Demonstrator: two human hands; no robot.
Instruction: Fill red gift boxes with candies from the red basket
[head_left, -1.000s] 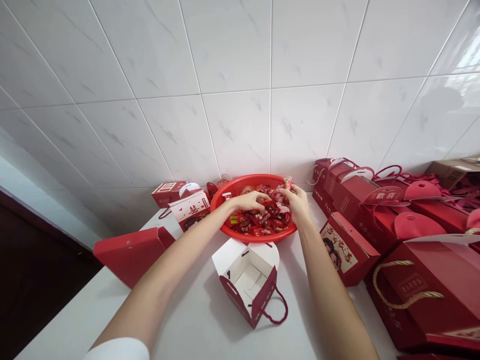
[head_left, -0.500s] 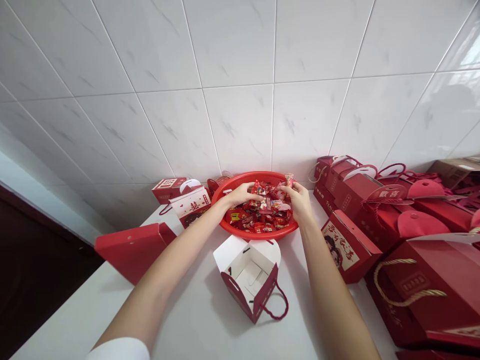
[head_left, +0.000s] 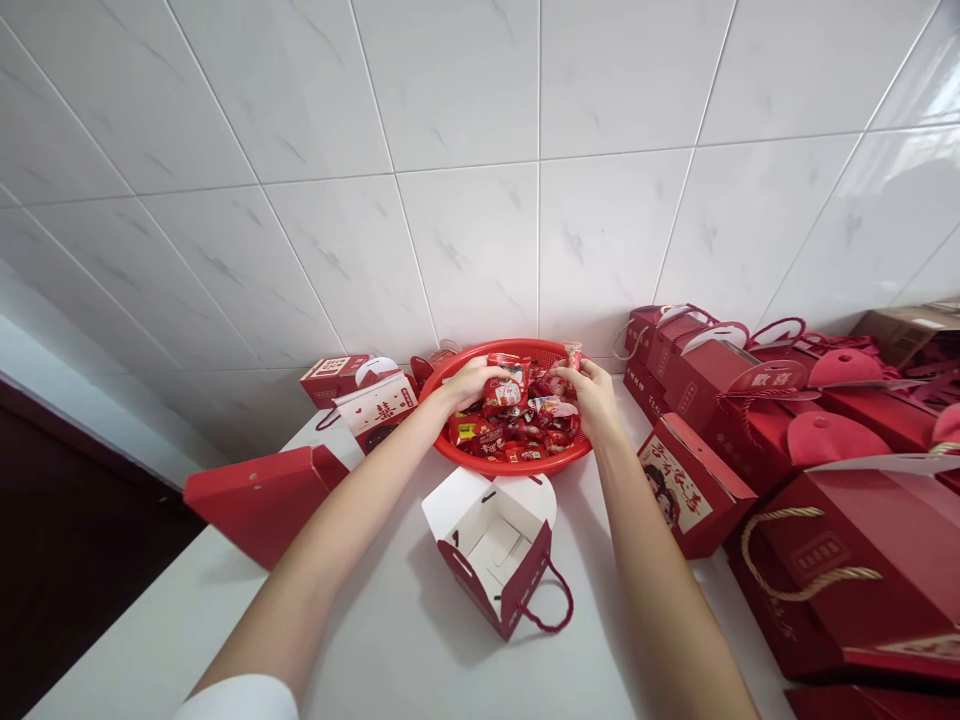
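A red plastic basket [head_left: 491, 466] full of wrapped candies [head_left: 517, 436] stands against the wall. Over its left side, my left hand [head_left: 469, 383] is closed on a red candy packet [head_left: 510, 388] with a pale printed picture. My right hand [head_left: 592, 392] is at the basket's right rim, its fingers pinching candy, including a small pale-pink wrapped piece [head_left: 573, 356] that sticks up. In front of the basket sits an open gift box [head_left: 491, 565], white inside and dark red outside, with a rope handle; no candy shows inside it.
Many red gift boxes [head_left: 832, 570] with rope handles crowd the right side. On the left are a plain red box [head_left: 262, 500], a printed box [head_left: 382, 405] and a smaller box [head_left: 334, 378]. The tiled wall [head_left: 465, 240] rises behind the white table [head_left: 390, 640].
My left hand has lifted a red candy packet up from the pile. The right hand stays near the right rim with its candy. The view has shifted slightly.
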